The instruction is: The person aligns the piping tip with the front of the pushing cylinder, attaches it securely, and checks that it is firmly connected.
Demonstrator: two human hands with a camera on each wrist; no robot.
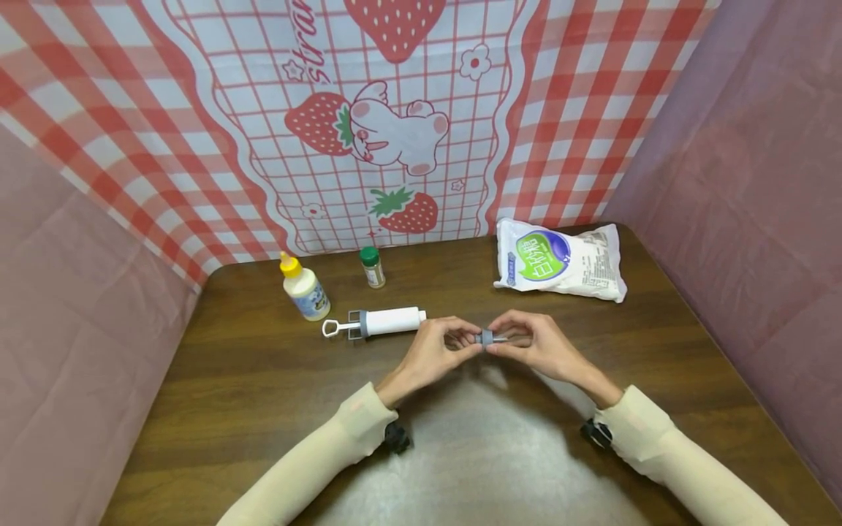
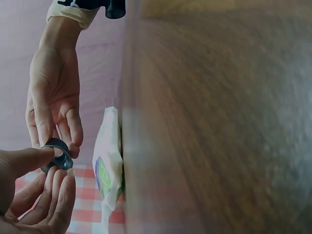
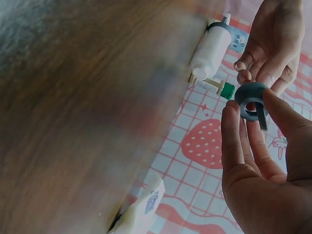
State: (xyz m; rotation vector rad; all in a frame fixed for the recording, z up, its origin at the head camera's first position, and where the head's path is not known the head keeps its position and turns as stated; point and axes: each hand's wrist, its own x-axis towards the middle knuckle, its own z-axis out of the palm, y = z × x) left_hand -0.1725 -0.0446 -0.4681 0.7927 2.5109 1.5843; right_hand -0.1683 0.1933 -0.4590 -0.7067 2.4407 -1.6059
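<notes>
A small grey ring-shaped cap (image 1: pixel 487 338) is held up over the table between both hands. My left hand (image 1: pixel 434 348) pinches its left side between thumb and fingers. From the other side, my right hand (image 1: pixel 542 345) grips it the same way. A thin metallic nozzle-like piece (image 1: pixel 501 339) sticks out of the ring toward the right palm. In the right wrist view the grey cap (image 3: pixel 248 92) shows its round opening, with a narrow strip projecting from it. Just left of the left hand lies a white plunger-type icing syringe (image 1: pixel 393 320) with a grey collar and loop handle.
A yellow-capped squeeze bottle (image 1: pixel 309 294) stands at the back left, beside a small green-lidded jar (image 1: pixel 373 269). A white printed bag (image 1: pixel 562 259) lies at the back right. Behind the wooden table (image 1: pixel 263 409) hangs a strawberry-patterned cloth (image 1: pixel 401 131).
</notes>
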